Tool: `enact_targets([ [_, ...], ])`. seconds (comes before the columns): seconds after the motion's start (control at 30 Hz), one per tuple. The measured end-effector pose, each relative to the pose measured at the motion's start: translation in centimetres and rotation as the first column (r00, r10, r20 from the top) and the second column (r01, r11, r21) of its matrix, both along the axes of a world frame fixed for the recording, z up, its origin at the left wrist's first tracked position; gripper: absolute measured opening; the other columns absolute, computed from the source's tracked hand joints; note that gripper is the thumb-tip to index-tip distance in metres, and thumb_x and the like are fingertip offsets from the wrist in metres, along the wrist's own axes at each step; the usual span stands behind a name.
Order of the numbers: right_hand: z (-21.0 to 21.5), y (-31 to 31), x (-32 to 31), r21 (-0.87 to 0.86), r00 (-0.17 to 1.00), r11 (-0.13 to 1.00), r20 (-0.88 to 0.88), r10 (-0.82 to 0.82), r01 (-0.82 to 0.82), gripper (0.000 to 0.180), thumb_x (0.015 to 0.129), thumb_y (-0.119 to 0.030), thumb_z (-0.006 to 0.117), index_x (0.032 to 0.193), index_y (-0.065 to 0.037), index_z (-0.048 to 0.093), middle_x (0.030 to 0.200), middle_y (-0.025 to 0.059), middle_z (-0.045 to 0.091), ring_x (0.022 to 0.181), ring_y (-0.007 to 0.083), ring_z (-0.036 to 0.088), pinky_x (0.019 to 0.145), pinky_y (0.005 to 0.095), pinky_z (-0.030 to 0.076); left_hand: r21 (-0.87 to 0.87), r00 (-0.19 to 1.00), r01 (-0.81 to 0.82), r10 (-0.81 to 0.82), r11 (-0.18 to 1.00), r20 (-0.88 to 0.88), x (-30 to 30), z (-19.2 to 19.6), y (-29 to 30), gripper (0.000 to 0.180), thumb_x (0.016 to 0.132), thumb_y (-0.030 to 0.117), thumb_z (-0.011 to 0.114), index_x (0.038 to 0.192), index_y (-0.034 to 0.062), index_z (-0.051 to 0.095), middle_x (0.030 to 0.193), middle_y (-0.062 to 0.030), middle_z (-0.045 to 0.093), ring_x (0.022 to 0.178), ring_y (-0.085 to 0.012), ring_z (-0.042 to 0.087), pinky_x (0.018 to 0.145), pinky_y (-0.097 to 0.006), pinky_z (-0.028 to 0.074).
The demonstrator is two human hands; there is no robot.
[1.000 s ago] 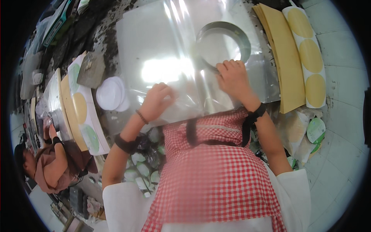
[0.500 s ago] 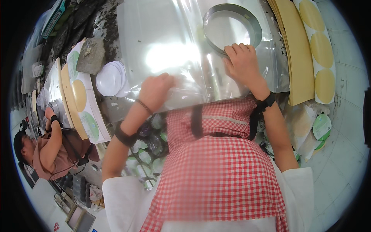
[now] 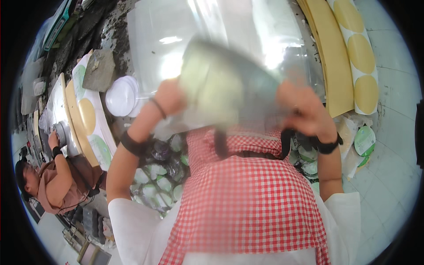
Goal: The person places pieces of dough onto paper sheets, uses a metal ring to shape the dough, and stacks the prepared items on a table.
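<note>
A wide grey-green ring [image 3: 254, 84] is raised off the work surface and tilted, badly smeared by motion. My left hand [image 3: 171, 96] is at its left edge, with the fingers mostly hidden behind it. On the right edge, my right hand [image 3: 307, 108] has its fingers curled against the band, also blurred. Beneath the ring lies a shiny clear plastic sheet [image 3: 150, 48], spread over the surface with bright glare on it. White round discs [image 3: 121, 97] lie stacked by the sheet's left edge.
A grey stone block [image 3: 99, 70] sits beyond the discs. Yellow oval labels [image 3: 361, 53] and brown card strips [image 3: 338, 75] run along the right. Wrapped packs with green-and-white labels [image 3: 154, 185] lie below the surface edge. Another person [image 3: 59, 176] works at the left.
The ring, which lay flat on the plastic sheet with my right hand on its near rim, has come up and toward me. My left hand has moved from the sheet to its left side.
</note>
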State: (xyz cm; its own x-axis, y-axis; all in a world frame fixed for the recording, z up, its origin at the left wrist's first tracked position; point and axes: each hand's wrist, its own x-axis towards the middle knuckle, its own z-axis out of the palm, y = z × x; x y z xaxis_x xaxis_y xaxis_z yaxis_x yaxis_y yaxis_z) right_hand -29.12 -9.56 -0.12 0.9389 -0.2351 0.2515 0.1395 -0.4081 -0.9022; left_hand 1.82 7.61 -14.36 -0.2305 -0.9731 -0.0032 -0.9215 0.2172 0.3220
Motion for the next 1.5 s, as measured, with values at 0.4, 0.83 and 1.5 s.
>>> enact_targets([
  [0.4, -12.7, 3.3, 9.1, 0.087, 0.975, 0.976, 0.074, -0.208, 0.201, 0.018, 0.095, -0.019, 0.052, 0.099, -0.005, 0.063, 0.098, 0.0148, 0.062, 0.087, 0.0292, 0.06, 0.084, 0.0383, 0.048, -0.601, 0.999, 0.03, -0.033, 0.799, 0.006, -1.9, 11.1, -1.7, 0.022, 0.068, 0.012, 0.077, 0.089, 0.0099, 0.069, 0.079, -0.0044, 0.065, 0.058, -0.0181, 0.058, 0.049, -0.03, 0.044],
  [0.83, -8.3, -7.5, -3.7, -0.815, 0.859, 0.578, -0.273, -0.433, 0.032, 0.055, 0.084, -0.022, 0.067, 0.135, -0.006, 0.052, 0.144, 0.0167, 0.046, 0.13, 0.0332, 0.046, 0.107, 0.0454, 0.038, -0.171, 0.226, -0.97, 0.907, 0.175, -0.356, 7.3, 0.7, 7.7, 0.03, 0.084, 0.012, 0.069, 0.11, -0.002, 0.065, 0.108, -0.0171, 0.062, 0.102, -0.0292, 0.059, 0.093, -0.039, 0.047],
  [1.5, -15.1, -46.0, 7.3, -0.925, 0.47, 0.319, -0.191, -0.862, 0.209, 0.02, 0.087, -0.008, 0.053, 0.106, -0.001, 0.052, 0.089, 0.0231, 0.067, 0.082, 0.0403, 0.068, 0.075, 0.0492, 0.055, 0.428, -0.201, -0.867, 0.607, 0.256, -0.769, 12.1, 10.1, 0.3, 0.031, 0.096, 0.016, 0.062, 0.123, 0.0008, 0.057, 0.097, -0.0045, 0.066, 0.092, -0.0118, 0.061, 0.08, -0.027, 0.05],
])
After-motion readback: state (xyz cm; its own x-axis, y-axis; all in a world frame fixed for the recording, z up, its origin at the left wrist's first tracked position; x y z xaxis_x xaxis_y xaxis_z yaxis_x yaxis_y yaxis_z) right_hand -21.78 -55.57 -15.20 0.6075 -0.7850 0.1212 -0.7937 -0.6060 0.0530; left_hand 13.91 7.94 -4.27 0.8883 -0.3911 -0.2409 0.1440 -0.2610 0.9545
